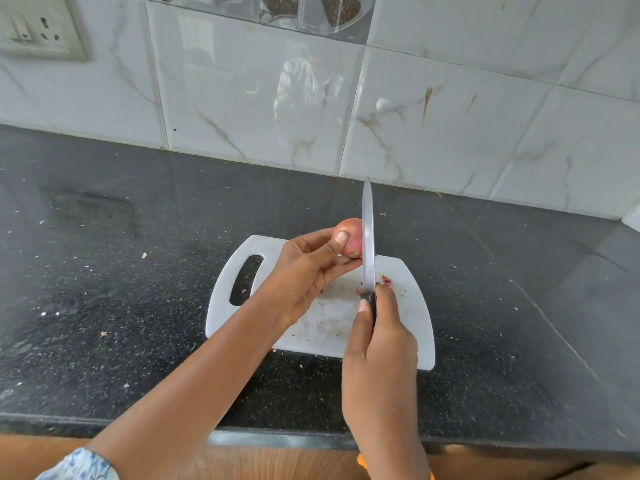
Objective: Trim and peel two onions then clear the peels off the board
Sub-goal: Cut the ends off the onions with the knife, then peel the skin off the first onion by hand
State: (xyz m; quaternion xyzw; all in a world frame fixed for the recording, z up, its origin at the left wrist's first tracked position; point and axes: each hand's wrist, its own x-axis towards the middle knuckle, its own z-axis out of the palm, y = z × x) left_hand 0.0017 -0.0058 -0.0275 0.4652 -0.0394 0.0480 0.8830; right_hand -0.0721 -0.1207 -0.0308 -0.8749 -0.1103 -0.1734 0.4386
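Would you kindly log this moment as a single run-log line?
left hand: holds onion above cutting board | right hand: grips knife, blade against onion | trimmed scrap on board

Single head-worn view, close above the cutting board (412, 327), facing forward and down.

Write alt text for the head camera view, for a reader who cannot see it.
A person's left hand holds a red onion above a white cutting board while the right hand grips a knife, its blade against the onion's right side. The board lies on a dark speckled counter.
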